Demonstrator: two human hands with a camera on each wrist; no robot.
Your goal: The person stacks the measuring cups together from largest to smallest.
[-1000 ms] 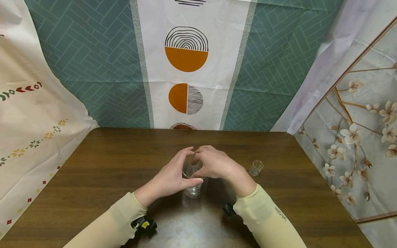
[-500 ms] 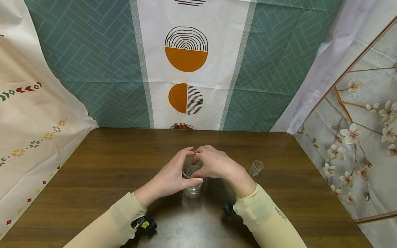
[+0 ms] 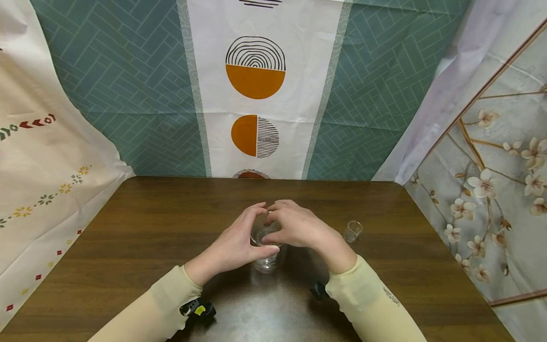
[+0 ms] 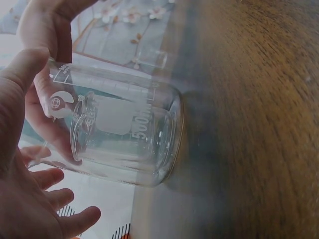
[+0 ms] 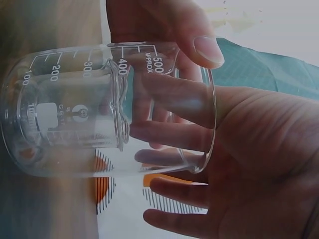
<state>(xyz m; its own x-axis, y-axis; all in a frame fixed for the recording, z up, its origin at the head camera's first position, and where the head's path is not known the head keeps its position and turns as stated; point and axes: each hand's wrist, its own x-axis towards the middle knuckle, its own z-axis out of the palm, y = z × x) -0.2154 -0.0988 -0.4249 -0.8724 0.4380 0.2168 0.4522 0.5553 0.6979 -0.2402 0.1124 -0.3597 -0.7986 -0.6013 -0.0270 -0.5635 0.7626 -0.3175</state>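
Left hand (image 3: pixel 231 243) grips the beaker (image 3: pixel 267 265); right hand (image 3: pixel 299 225) arches inside, hold unclear; side edges of the worktop (image 3: pixel 141 251) lie well off.

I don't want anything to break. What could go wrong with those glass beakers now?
Fingers of the right hand reach inside the 500 ml beaker, close to the rim of the smaller beaker in it, so glass might knock glass.
The left hand curves round the 500 ml beaker near its rim; a bump there could tip it.
A tiny beaker stands to the right of the right hand; a sideways sweep might knock it over.
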